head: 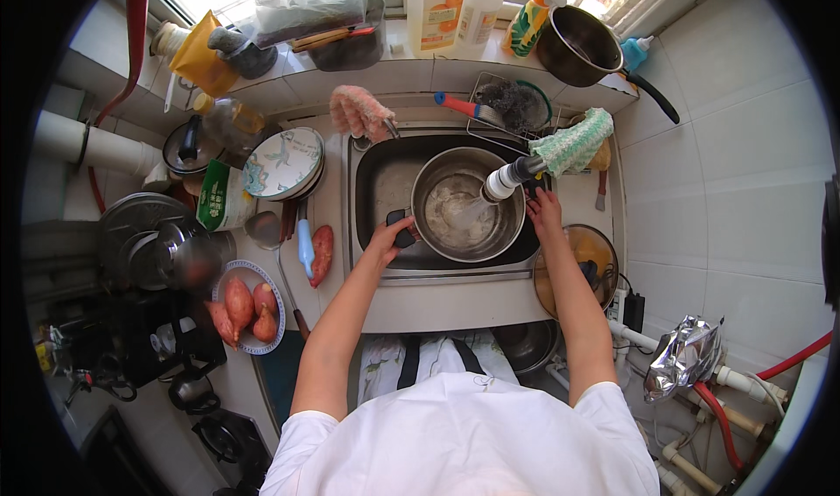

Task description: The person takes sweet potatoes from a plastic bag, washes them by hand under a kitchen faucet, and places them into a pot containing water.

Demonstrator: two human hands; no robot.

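Observation:
A stainless steel pot (433, 240) with two dark handles is held over the sink basin (380, 201). My left hand (388, 239) grips its left handle. On the opposite side, my right hand (543, 208) is at the right handle, its fingers curled round it. Water runs from the white faucet nozzle (501, 182) into the pot, where shallow, rippling water covers the bottom. A green-and-white cloth (574, 142) hangs over the faucet's dark pipe. Whether the pot's base touches the basin is hidden.
Left of the sink are stacked plates (282, 161), a sweet potato (321, 256), a spatula (264, 230) and a bowl (281, 312) of sweet potatoes. A glass lid (548, 279) leans near my right forearm. Behind stand a wire rack (474, 127), bottles (438, 17) and a saucepan (571, 63).

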